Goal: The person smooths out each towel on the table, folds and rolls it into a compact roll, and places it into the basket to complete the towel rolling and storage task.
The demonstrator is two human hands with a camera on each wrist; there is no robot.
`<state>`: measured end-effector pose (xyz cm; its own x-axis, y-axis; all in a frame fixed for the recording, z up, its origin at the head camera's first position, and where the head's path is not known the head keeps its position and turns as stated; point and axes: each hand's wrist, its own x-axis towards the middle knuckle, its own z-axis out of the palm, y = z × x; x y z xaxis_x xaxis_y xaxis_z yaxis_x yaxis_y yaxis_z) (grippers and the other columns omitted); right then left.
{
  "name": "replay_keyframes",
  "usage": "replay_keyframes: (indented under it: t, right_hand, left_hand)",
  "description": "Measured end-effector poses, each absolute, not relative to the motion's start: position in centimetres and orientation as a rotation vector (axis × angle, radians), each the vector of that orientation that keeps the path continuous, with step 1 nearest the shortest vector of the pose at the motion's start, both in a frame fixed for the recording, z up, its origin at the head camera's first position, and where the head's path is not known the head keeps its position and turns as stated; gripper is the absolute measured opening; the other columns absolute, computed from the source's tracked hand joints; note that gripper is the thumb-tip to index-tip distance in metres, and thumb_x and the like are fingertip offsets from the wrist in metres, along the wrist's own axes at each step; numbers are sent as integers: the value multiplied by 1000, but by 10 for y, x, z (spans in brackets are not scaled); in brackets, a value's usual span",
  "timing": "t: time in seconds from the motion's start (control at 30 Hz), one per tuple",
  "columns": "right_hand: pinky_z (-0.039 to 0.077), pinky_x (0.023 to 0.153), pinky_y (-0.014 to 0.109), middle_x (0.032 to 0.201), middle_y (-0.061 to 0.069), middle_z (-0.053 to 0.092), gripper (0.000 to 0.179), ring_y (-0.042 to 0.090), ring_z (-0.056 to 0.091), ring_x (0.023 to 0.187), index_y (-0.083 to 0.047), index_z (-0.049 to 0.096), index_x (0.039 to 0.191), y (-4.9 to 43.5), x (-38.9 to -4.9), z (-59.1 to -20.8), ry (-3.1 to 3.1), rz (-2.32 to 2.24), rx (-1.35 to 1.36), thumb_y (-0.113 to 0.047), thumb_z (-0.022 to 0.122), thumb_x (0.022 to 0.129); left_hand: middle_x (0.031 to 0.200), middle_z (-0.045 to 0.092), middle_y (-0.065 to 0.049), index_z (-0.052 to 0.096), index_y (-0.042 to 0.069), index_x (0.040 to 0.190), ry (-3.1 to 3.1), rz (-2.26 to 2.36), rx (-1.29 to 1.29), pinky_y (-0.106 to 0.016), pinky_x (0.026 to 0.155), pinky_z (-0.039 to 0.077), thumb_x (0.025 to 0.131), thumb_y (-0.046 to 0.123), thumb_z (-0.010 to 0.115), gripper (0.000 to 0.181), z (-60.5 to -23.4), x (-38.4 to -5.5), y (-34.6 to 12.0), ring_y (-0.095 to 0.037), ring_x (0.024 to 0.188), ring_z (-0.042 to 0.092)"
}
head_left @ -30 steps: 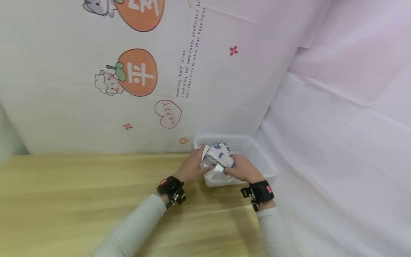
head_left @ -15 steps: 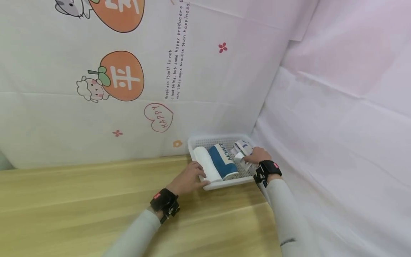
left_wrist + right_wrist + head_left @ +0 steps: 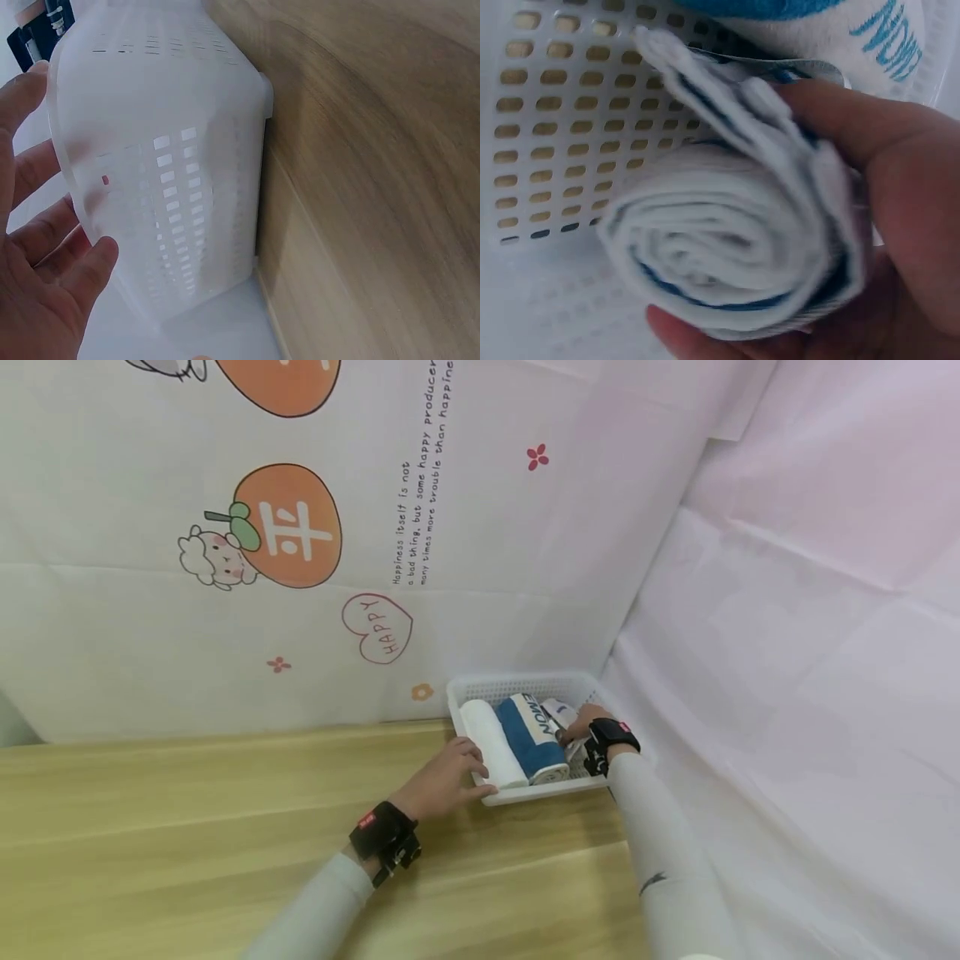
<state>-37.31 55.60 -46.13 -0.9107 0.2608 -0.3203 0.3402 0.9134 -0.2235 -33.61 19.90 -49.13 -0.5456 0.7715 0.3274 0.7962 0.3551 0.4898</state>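
Observation:
A white perforated plastic basket [image 3: 547,791] sits in the corner on the wooden surface. My left hand [image 3: 442,781] holds its left rim, fingers over the edge and thumb on the outer wall in the left wrist view. My right hand [image 3: 588,722] reaches inside at the basket's right end and grips a rolled towel [image 3: 720,232], white with dark blue edges, its spiral end facing the right wrist camera. To its left lie a blue and cream rolled towel [image 3: 525,735] with lettering and, against the left wall, a plain white rolled towel [image 3: 491,747].
The wooden tabletop [image 3: 225,827] stretches to the left and front. A printed white sheet [image 3: 480,627] stands right behind the basket, and a plain white cloth [image 3: 787,693] hangs along the right side.
One second ago both hands held the patterned towel over the basket. The left hand has gone to the left rim; the right hand has carried the towel right and lowered it into the basket.

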Motion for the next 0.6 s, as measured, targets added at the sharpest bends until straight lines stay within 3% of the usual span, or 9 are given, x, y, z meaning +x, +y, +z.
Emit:
replay_keyframes:
  t: [0.1,0.23,0.37,0.47,0.6]
  right_hand:
    - [55,81,48,122,23,63,63,34,62,99,3,61,126,545,-370,-462,2739,-387,452,-41,79,85]
    - [52,68,42,100,18,65,54,30,61,83,2,66,111,538,-377,-465,2723,-395,414,-44,79,84]
    - [46,61,39,83,10,58,43,26,56,73,-3,63,95,550,-388,-460,2797,-401,397,-40,80,82]
    - [45,63,40,86,11,55,38,26,53,75,-1,59,97,557,-382,-449,2885,-365,350,-35,74,88]
    - [52,76,50,103,29,63,45,40,62,89,13,57,116,552,-344,-425,3060,-381,252,-27,63,96]
  left_hand:
    - [113,64,-2,79,11,104,-2576,-953,-1466,-35,102,49,93,44,71,36,-492,-334,194,-17,112,52]
    - [119,65,-4,77,10,110,-2586,-954,-1475,-36,104,49,94,42,71,36,-494,-334,183,-19,116,54]
    - [134,61,-9,72,9,123,-2544,-986,-1473,-41,108,47,95,35,71,38,-493,-338,174,-24,127,53]
    - [143,56,-13,66,8,133,-2531,-1026,-1428,-46,111,45,96,31,71,44,-493,-340,160,-30,133,51]
    - [147,53,-17,58,6,141,-2613,-1052,-1285,-50,113,42,97,28,69,51,-494,-339,135,-34,136,49]
